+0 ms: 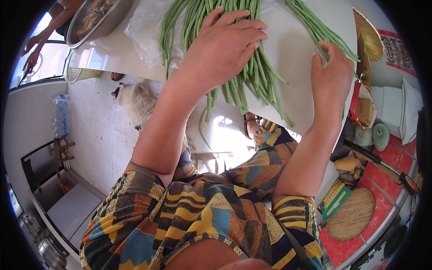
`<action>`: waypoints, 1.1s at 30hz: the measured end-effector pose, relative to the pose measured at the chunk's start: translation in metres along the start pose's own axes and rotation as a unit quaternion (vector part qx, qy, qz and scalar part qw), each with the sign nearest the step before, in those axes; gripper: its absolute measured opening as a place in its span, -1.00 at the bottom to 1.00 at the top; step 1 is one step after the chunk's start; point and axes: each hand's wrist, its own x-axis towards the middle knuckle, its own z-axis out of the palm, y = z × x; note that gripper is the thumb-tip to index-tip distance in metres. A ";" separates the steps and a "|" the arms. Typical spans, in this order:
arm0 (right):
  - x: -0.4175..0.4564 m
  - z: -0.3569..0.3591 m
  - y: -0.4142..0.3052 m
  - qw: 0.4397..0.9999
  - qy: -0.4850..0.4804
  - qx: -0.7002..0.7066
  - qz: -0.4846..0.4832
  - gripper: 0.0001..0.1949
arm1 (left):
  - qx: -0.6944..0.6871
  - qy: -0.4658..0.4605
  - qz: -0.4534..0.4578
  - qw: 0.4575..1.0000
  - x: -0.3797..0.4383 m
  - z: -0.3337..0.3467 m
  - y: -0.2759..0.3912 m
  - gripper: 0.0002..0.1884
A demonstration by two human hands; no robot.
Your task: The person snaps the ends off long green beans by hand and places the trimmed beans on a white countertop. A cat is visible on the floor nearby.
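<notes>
A large pile of long green beans [248, 76] lies across the white table [287, 50] before me, its ends hanging over the near edge. My left hand [229, 44] rests on top of that pile, fingers spread a little; whether it grips any beans is hidden. To the right a smaller bundle of long beans [324, 30] lies slanting over the table. My right hand [332, 64] is at the lower end of this bundle, thumb and forefinger apart, with some beans passing beneath the fingers. A clear plastic bag [146, 33] lies left of the large pile.
A metal bowl [116, 25] with food stands at the table's left end. Another person's hand [32, 57] shows at the far left. A fluffy cat [136, 101] is on the tiled floor beside a green basket [81, 74]. An open red box [361, 104] sits off the table's right edge.
</notes>
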 end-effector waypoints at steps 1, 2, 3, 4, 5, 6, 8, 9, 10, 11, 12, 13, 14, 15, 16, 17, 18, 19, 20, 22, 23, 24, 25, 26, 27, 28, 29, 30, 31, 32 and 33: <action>0.000 0.001 0.001 1.000 -0.013 0.004 0.009 -0.75 | -0.004 -0.001 0.000 1.000 0.001 0.000 0.000 -0.78; 0.000 0.001 0.002 0.999 -0.025 0.008 0.018 -0.76 | -0.002 -0.004 0.000 1.000 0.001 0.000 0.000 -0.78; 0.000 0.001 0.002 0.999 -0.038 0.013 0.027 -0.77 | 0.001 -0.006 0.000 1.000 0.001 0.000 0.000 -0.78; 0.000 0.002 0.000 0.999 -0.035 0.017 0.025 -0.78 | 0.003 -0.008 0.000 1.000 0.001 0.000 0.000 -0.78; -0.001 0.002 -0.003 0.999 -0.031 0.020 0.023 -0.79 | 0.005 -0.006 0.001 1.000 0.001 0.000 0.000 -0.78; -0.002 0.003 -0.006 0.999 -0.028 0.025 0.020 -0.80 | 0.009 -0.004 0.002 1.000 0.001 0.000 0.000 -0.78; -0.001 0.001 -0.015 0.991 -0.058 0.106 0.051 -0.79 | 0.018 0.001 0.006 1.000 0.000 0.000 0.000 -0.77; -0.001 0.000 -0.020 0.984 -0.073 0.145 0.067 -0.79 | 0.023 0.004 0.010 1.000 0.000 0.002 -0.001 -0.77; -0.001 -0.002 -0.028 0.979 -0.076 0.177 0.069 -0.80 | 0.028 0.008 0.014 0.999 0.000 0.003 -0.001 -0.77; -0.002 -0.004 -0.036 0.972 -0.079 0.210 0.071 -0.80 | 0.022 0.011 0.011 1.000 0.000 0.003 -0.002 -0.76; -0.003 -0.005 -0.043 0.964 -0.082 0.242 0.073 -0.81 | 0.017 0.013 0.007 1.000 0.000 0.003 -0.001 -0.75; -0.005 -0.004 -0.046 0.958 -0.093 0.262 0.063 -0.81 | 0.011 0.015 0.004 1.000 0.001 0.003 0.000 -0.74; -0.006 -0.003 -0.049 0.952 -0.104 0.283 0.054 -0.81 | 0.005 0.013 -0.003 1.000 0.001 0.002 0.002 -0.74; -0.007 -0.002 -0.052 0.945 -0.115 0.303 0.044 -0.81 | -0.001 0.011 -0.011 1.000 0.001 0.000 0.004 -0.73; -0.007 -0.006 -0.058 0.934 -0.150 0.319 0.051 -0.83 | -0.007 0.010 -0.018 1.000 0.002 -0.001 0.006 -0.72; -0.008 -0.005 -0.062 0.926 -0.163 0.336 0.052 -0.83 | 0.006 0.010 -0.009 1.000 0.002 -0.001 0.005 -0.72; -0.010 -0.005 -0.065 0.918 -0.176 0.352 0.053 -0.83 | 0.018 0.010 0.000 1.000 0.002 -0.001 0.005 -0.71; -0.010 -0.004 -0.066 0.909 -0.188 0.368 0.053 -0.83 | 0.031 0.010 0.008 0.999 0.002 0.000 0.005 -0.71; -0.010 -0.004 -0.067 0.904 -0.180 0.384 0.055 -0.83 | 0.041 0.002 0.015 0.999 0.001 0.000 0.003 -0.71; -0.007 -0.005 -0.060 0.928 -0.147 0.340 0.034 -0.81 | 0.062 -0.016 0.027 0.998 -0.001 0.000 0.000 -0.72; -0.006 -0.005 -0.054 0.939 -0.130 0.318 0.024 -0.80 | 0.061 -0.016 0.027 0.998 -0.001 0.001 0.000 -0.72; -0.004 -0.004 -0.047 0.957 -0.093 0.273 0.029 -0.81 | 0.059 -0.014 0.027 0.998 -0.001 0.001 0.000 -0.73; -0.001 -0.002 -0.040 0.972 -0.055 0.227 0.035 -0.82 | 0.057 -0.013 0.027 0.998 -0.001 0.001 0.000 -0.73; 0.000 -0.001 -0.034 0.983 -0.017 0.180 0.040 -0.83 | 0.059 -0.012 0.026 0.998 -0.001 0.001 0.000 -0.73; 0.001 -0.001 -0.028 0.988 -0.012 0.147 0.037 -0.82 | 0.060 -0.011 0.026 0.998 -0.001 0.002 0.001 -0.73; 0.000 -0.001 -0.023 0.993 -0.008 0.115 0.035 -0.81 | 0.062 -0.010 0.026 0.998 -0.001 0.002 0.000 -0.74; 0.000 -0.001 -0.020 0.996 -0.003 0.082 0.032 -0.80 | 0.062 -0.010 0.025 0.998 -0.001 0.002 0.000 -0.74; -0.001 0.001 -0.018 0.997 -0.010 0.071 0.029 -0.79 | 0.061 -0.010 0.025 0.998 -0.001 0.002 0.001 -0.74; -0.002 0.003 -0.016 0.998 -0.018 0.060 0.025 -0.77 | 0.061 -0.011 0.026 0.998 -0.001 0.002 0.001 -0.74; -0.003 0.004 -0.015 0.998 -0.025 0.050 0.022 -0.76 | 0.062 -0.011 0.027 0.998 -0.001 0.002 0.001 -0.74; -0.003 0.004 -0.016 0.996 -0.043 0.063 0.039 -0.76 | 0.064 -0.012 0.028 0.997 -0.001 0.001 0.001 -0.74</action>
